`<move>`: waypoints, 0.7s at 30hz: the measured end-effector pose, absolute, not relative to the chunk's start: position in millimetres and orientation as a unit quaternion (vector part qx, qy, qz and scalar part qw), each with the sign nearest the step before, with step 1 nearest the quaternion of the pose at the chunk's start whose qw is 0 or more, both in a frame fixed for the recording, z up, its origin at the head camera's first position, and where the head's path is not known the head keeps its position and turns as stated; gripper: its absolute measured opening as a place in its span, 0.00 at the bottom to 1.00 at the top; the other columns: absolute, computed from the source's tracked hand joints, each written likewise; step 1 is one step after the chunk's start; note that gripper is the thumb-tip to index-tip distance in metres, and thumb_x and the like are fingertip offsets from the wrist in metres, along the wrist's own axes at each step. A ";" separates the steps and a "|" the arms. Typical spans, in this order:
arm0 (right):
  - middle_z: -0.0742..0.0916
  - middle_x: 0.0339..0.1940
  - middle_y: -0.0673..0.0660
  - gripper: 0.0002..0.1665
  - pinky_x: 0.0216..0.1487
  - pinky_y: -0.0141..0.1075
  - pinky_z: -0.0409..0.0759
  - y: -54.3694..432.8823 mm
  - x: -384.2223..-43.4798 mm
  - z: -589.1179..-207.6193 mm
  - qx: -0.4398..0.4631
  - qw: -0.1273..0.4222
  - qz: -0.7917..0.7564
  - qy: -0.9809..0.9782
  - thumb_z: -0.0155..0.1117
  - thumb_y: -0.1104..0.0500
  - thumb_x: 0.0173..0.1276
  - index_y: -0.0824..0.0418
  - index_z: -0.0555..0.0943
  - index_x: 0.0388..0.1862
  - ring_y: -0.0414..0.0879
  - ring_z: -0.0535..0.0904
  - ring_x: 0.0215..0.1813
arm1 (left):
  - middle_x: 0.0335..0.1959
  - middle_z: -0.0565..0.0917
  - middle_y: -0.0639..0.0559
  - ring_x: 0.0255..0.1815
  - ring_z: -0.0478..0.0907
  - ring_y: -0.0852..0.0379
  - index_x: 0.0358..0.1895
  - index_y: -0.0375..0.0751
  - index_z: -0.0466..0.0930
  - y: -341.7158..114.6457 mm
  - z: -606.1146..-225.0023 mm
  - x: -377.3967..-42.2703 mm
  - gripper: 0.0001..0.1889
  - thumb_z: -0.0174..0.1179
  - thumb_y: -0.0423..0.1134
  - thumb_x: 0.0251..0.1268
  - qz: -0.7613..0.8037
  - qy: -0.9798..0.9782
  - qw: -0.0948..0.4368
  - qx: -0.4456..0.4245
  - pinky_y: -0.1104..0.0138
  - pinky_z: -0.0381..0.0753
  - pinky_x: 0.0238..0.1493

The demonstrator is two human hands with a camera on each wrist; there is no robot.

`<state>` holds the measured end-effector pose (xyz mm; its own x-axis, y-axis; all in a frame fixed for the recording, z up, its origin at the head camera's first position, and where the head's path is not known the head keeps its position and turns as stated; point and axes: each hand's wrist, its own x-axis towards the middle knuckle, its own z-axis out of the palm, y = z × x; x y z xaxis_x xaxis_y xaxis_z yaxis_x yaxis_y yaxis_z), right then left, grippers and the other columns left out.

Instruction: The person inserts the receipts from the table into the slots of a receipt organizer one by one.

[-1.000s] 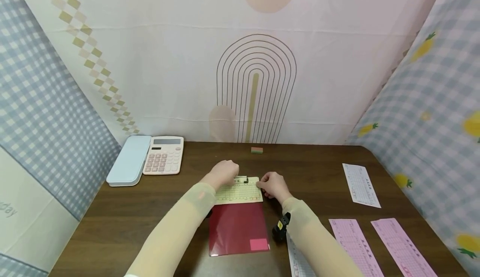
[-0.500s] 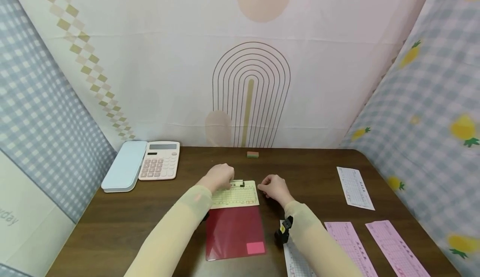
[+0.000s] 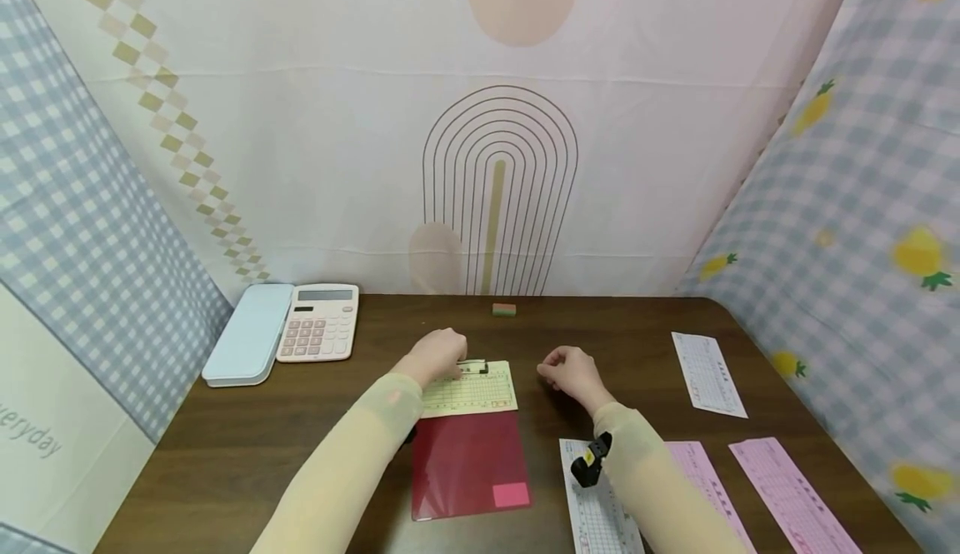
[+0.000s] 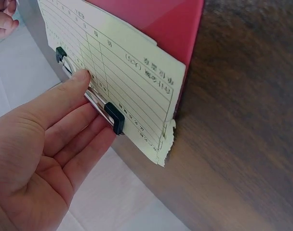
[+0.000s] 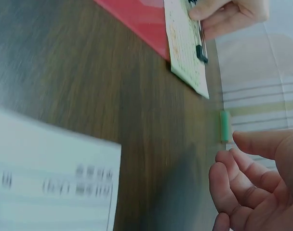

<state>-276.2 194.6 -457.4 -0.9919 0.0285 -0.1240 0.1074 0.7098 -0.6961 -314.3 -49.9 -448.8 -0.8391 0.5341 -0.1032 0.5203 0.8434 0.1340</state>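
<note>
A red clipboard [image 3: 471,462] lies on the table with a yellow printed slip [image 3: 480,396] across its top part. My left hand [image 3: 435,354] is at the clipboard's upper edge. Its thumb lies over the metal clip [image 4: 113,118] and the slip while the fingers curl behind, pinching the clip. One end of the slip is torn and ragged in the left wrist view. To the right of the clipboard my right hand [image 3: 573,372] hovers with loosely curled fingers, holding nothing. A white printed slip [image 3: 581,496] lies partly beneath my right forearm.
Two pink slips [image 3: 795,496] and another white slip [image 3: 710,375] lie on the right side. A calculator [image 3: 318,322] and a light blue case [image 3: 249,333] stand at the back left. A small eraser-like block [image 3: 504,310] sits near the back edge, before the hanging cloth.
My right hand has let go of the yellow slip's right corner and moved off to the right. The left hand stays at the clip. The head view has shifted slightly.
</note>
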 end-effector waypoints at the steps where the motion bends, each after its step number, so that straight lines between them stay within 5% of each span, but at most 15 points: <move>1: 0.83 0.21 0.53 0.09 0.28 0.34 0.76 197.8 -275.7 -458.3 0.038 0.050 -0.379 0.923 0.66 0.58 0.61 0.64 0.81 0.34 0.43 0.79 0.24 | 0.15 0.64 0.61 0.20 0.53 0.62 0.16 0.48 0.69 -49.9 -449.0 -314.3 0.18 0.71 0.39 0.51 0.053 0.957 0.069 0.276 0.68 0.58 0.25; 21: 0.84 0.25 0.54 0.11 0.31 0.35 0.76 255.1 -268.2 -453.4 0.055 0.023 -0.370 0.927 0.63 0.58 0.65 0.66 0.81 0.36 0.43 0.78 0.28 | 0.13 0.52 0.59 0.17 0.46 0.62 0.14 0.47 0.62 -50.8 -449.4 -315.8 0.22 0.69 0.36 0.52 0.062 0.955 0.069 0.282 0.69 0.53 0.21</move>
